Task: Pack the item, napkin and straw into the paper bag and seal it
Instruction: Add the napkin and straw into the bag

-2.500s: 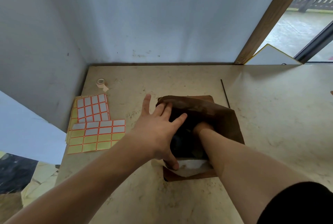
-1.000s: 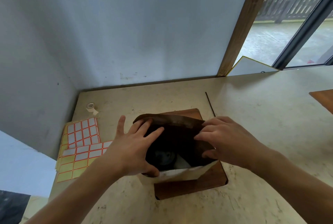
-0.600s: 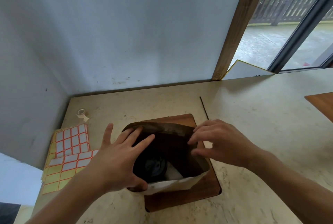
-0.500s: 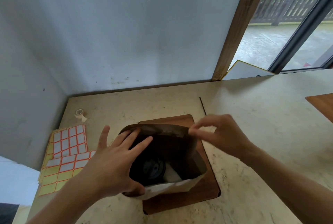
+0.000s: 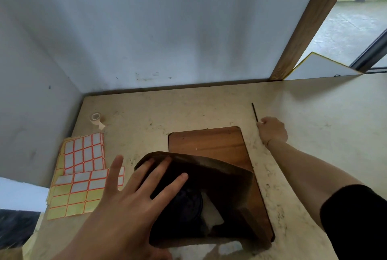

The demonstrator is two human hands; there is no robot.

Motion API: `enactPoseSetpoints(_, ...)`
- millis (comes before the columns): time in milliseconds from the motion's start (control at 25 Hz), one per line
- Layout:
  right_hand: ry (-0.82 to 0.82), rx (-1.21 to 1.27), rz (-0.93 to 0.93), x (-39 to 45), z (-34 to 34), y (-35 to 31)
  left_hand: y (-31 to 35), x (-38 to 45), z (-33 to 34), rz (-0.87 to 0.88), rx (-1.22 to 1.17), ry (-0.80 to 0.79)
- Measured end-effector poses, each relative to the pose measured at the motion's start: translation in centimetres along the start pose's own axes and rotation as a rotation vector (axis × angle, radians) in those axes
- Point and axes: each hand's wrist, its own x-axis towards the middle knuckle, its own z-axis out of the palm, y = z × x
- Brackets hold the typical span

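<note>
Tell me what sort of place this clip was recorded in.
Probably a makeshift packing corner beside a doorway that opens outdoors, not a proper shop counter. A worn pale tabletop sits against plain grey walls; label sticker sheets and a small tape roll lie beside the open paper bag.

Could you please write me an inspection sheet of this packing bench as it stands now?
Surface: beige table, scuffed; wooden board on it.
Job's things: brown paper bag stands open on the board; dark round item and white napkin inside; thin black straw lies on the table, outside the bag.
Clutter: label sheets and a tape roll at left.
Hands: left hand, fingers straight, holds the bag's mouth open; right hand curls on the straw's near end.
Cables: nothing seen.
Surroundings: grey walls, wooden post, glass door at right.
</note>
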Motion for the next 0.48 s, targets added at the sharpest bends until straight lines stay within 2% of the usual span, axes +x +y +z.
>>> enactPoseSetpoints(120, -0.041, -0.116, 0.028, 2.2, 2.7, 1.2, -0.1, 0.3, 1.4, 0.005, 0.012, 0.177)
enactPoseSetpoints(240, -0.009, -0.237, 0.016, 3.4, 4.1, 1.6, -0.4, 0.2, 2.4, 0.002, 0.044, 0.277)
enactPoseSetpoints(360, -0.003, -0.248, 0.047, 4.4, 4.7, 1.1, -0.5, 0.3, 2.9, -0.004, 0.072, 0.295)
enactPoseSetpoints(480, -0.063, -0.246, 0.049, 5.0, 4.3, 0.8, -0.3, 0.5, 3.1, -0.021, 0.068, 0.319)
